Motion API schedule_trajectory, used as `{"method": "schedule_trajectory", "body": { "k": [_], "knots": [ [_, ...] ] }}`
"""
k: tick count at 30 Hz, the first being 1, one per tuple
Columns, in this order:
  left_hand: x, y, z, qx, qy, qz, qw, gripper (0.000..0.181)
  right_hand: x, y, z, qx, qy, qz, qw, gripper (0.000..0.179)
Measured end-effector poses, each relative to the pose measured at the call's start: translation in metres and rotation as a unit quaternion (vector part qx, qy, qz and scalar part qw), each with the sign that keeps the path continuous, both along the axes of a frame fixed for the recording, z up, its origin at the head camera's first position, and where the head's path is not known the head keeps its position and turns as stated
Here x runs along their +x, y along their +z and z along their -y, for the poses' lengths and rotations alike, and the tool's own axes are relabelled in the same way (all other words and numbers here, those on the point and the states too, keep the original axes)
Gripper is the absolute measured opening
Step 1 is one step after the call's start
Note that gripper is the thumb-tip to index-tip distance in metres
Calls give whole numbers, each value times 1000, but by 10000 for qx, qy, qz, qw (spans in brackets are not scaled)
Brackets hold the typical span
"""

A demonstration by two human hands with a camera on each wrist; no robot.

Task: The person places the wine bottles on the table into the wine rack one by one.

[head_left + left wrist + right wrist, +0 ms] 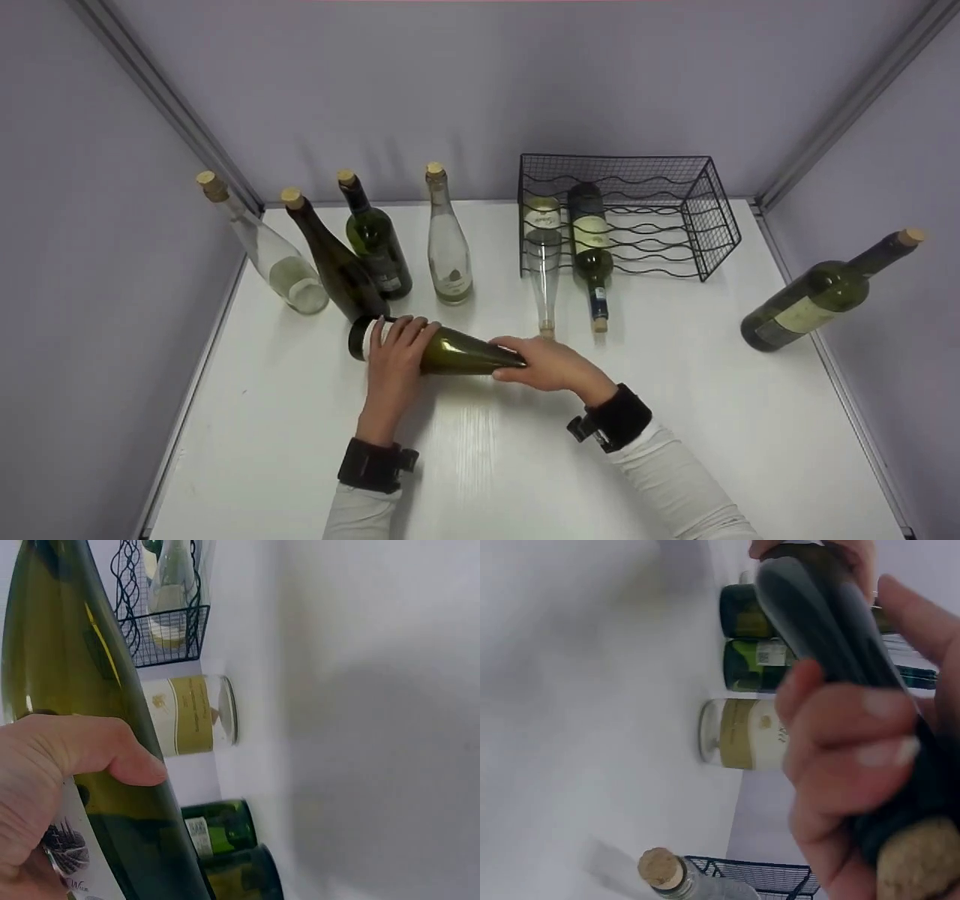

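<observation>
Currently, left hand (396, 356) wraps the body, right hand (551, 364) the neck, of a sideways olive-green corked glass bottle (463, 352) above white tabletop (495, 472).

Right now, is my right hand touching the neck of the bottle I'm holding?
Touching. The right wrist view shows your right hand curled around the bottle's neck.

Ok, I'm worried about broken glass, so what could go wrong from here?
From the head view, the held bottle appears close to the standing brown bottle and might tip it. The right grip looks near the racked clear bottle and could nudge it. The held bottle's smooth glass might slip if the left grip loosens.
</observation>
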State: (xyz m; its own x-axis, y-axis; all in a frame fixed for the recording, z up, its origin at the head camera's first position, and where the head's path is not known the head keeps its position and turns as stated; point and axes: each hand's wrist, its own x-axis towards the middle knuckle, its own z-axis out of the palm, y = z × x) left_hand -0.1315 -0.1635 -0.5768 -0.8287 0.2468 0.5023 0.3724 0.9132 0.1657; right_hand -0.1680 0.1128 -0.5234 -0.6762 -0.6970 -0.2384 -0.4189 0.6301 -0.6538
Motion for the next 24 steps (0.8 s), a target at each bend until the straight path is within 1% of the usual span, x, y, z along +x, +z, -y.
{"method": "schedule_trajectory", "body": {
  "k": [3,6,9,13,16,20,24],
  "knots": [
    [-1,1,-5,-96,14,61,9999,69,-3,-6,-3,-37,-242,-136,9996,53],
    [0,2,-9,-219,59,98,9997,70,-5,-12,-8,-217,-280,-311,9989,51],
    [0,2,-14,-274,26,232,9994,71,-6,-17,-15,-337,-352,-435,9979,51],
    [-1,1,-21,-304,-117,556,9979,73,-3,-22,-26,-375,-595,-351,9969,56],
    [-2,0,-26,-323,-206,729,9966,73,1,-25,-33,-511,-692,-295,9959,57],
    [-2,0,-33,-327,-362,729,9961,73,6,-30,-43,-725,-777,-211,9941,55],
    [-2,-1,-40,-300,-530,632,9961,72,13,-32,-53,-753,-958,-12,9926,57]
  ]
}}
